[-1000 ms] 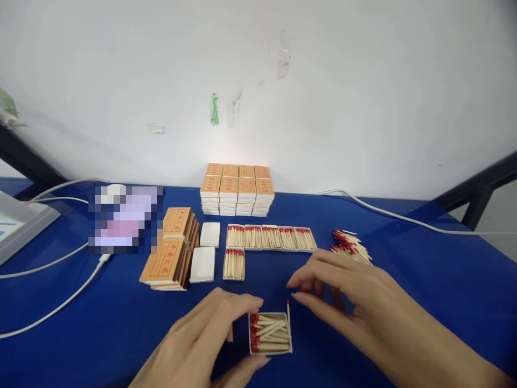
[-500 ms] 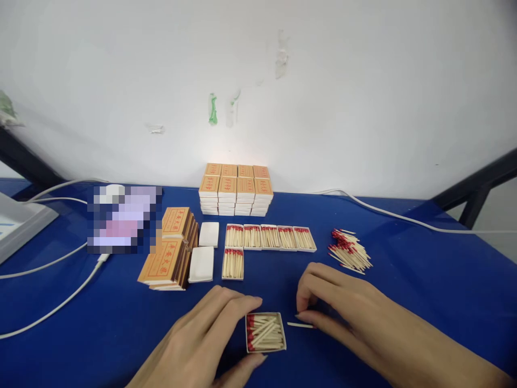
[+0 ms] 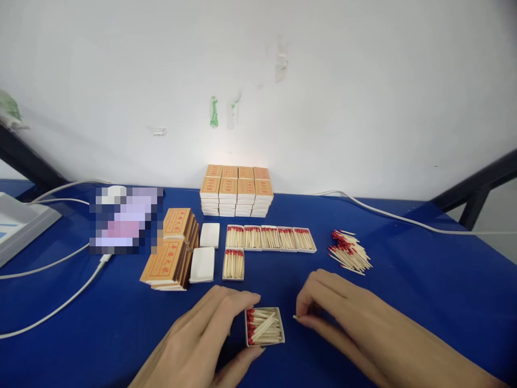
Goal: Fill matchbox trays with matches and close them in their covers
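My left hand (image 3: pixel 205 334) grips a small white tray of matches (image 3: pixel 264 326) by its left side, fingers and thumb around it, near the front of the blue table (image 3: pixel 424 280). Just right of the tray, my right hand (image 3: pixel 339 312) pinches a single match (image 3: pixel 295 317) between thumb and fingertips; only its tip shows. A loose heap of red-tipped matches (image 3: pixel 349 250) lies beyond my right hand. A row of filled match trays (image 3: pixel 270 237) sits mid-table, with one more filled tray (image 3: pixel 233 264) below its left end.
Two empty white trays (image 3: pixel 205 253) lie left of the filled ones. Orange matchbox sleeves (image 3: pixel 172 253) are stacked beside them, and a block of closed matchboxes (image 3: pixel 236 189) stands by the wall. White cables (image 3: pixel 52 307) cross the left side; a white device (image 3: pixel 20 221) sits far left.
My right hand drew back from the match heap and closed on a single match that had lain beside the tray. The tray slid slightly toward my left hand.
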The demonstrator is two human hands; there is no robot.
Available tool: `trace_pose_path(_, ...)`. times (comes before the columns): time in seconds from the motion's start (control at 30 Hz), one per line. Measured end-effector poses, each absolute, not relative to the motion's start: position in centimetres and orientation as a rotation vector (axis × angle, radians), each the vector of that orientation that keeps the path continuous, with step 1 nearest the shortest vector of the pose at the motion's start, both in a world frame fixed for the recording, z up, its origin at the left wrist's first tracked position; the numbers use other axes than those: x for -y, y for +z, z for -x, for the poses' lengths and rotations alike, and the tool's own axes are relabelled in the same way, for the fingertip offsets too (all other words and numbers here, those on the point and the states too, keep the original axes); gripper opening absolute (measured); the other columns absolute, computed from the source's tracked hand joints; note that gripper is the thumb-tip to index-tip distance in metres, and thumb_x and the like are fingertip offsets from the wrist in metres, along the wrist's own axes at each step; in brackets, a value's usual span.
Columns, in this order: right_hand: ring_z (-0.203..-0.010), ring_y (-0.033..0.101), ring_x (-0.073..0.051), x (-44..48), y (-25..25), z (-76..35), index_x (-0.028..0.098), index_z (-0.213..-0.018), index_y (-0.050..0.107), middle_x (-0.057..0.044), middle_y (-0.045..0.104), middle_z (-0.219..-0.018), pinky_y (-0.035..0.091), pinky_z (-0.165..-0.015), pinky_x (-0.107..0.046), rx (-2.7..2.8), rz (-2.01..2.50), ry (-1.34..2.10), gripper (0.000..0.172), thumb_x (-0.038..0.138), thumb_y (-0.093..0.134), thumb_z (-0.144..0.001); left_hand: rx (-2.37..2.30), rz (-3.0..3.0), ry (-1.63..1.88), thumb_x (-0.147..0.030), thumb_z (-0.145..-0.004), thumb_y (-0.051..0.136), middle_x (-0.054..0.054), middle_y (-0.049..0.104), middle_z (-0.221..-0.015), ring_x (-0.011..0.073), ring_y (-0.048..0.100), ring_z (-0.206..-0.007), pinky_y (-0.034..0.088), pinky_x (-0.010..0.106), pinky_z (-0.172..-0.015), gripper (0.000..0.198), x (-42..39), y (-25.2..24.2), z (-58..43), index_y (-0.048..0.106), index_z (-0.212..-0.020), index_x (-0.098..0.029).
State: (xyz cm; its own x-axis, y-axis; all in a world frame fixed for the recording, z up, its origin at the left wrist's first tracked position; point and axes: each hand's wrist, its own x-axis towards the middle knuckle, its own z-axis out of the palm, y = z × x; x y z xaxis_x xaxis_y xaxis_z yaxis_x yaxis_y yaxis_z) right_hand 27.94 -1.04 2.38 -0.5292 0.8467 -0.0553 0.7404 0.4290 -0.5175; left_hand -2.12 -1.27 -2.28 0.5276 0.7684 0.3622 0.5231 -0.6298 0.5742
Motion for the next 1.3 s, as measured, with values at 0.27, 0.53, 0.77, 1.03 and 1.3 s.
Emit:
trace_pose_path(0.27, -0.107, 0.078, -0.017, -0.1, 3.9, -26.5, 0.044, -0.128, 0.081, 0.005, 0.082, -0.119, 0.064, -0.093, -0.027, 1.944, 1.370, 1.086, 0.018, 0.050, 0.070, -0.115, -1.060, -2.375, 0.958, -0.039, -0.119, 0.069, -0.003, 0.067, -0.093, 0.0131, 0.068, -0.069, 0.065, 0.018, -0.071, 0.032, 1.6, -2.5, 2.3, 0.060, -0.148, -0.030)
trace_pose_path(0.53, -0.078, 0.075, -0.014, -1.2, 1.8, -24.8, 0.031, -0.095, 0.090, 0.003, 0.085, -0.087, 0.059, -0.073, -0.023, 1.632, 1.259, 1.346, 0.012, 0.041, 0.090, -0.101, -1.147, -2.394, 0.732, -0.031, -0.104, 0.083, -0.005, 0.069, -0.095, 0.0146, 0.072, -0.064, 0.068, 0.021, -0.063, 0.065, 1.1, -3.5, 2.6, 0.049, -0.159, -0.034)
trace_pose_path(0.77, -0.079, 0.076, -0.012, -0.6, 0.5, -24.9, 0.031, -0.099, 0.091, 0.002, 0.084, -0.094, 0.057, -0.069, -0.022, 1.804, 1.169, 1.057, 0.009, 0.032, 0.086, -0.106, -1.115, -2.402, 0.749, -0.035, -0.109, 0.079, -0.005, 0.070, -0.096, 0.0138, 0.072, -0.065, 0.071, 0.022, -0.072, 0.057, 1.2, -3.3, 2.7, 0.050, -0.158, -0.033)
trace_pose_path(1.03, -0.093, 0.076, -0.015, -0.4, 0.4, -24.4, 0.028, -0.099, 0.088, -0.002, 0.078, -0.106, 0.062, -0.081, -0.027, 1.986, 1.113, 0.840, 0.006, 0.022, 0.087, -0.101, -1.129, -2.390, 0.773, -0.034, -0.108, 0.080, -0.007, 0.066, -0.089, 0.0137, 0.070, -0.063, 0.069, 0.021, -0.068, 0.056, 1.2, -3.0, 2.5, 0.052, -0.156, -0.032)
trace_pose_path(1.3, -0.105, 0.078, -0.021, 0.0, 0.6, -24.5, 0.029, -0.125, 0.083, -0.005, 0.077, -0.120, 0.064, -0.085, -0.034, 2.098, 1.208, 0.917, 0.034, 0.031, 0.095, -0.094, -1.101, -2.401, 0.813, -0.029, -0.110, 0.075, -0.004, 0.075, -0.102, 0.0127, 0.073, -0.067, 0.070, 0.020, -0.075, 0.050, 1.0, -2.8, 2.4, 0.052, -0.155, -0.031)
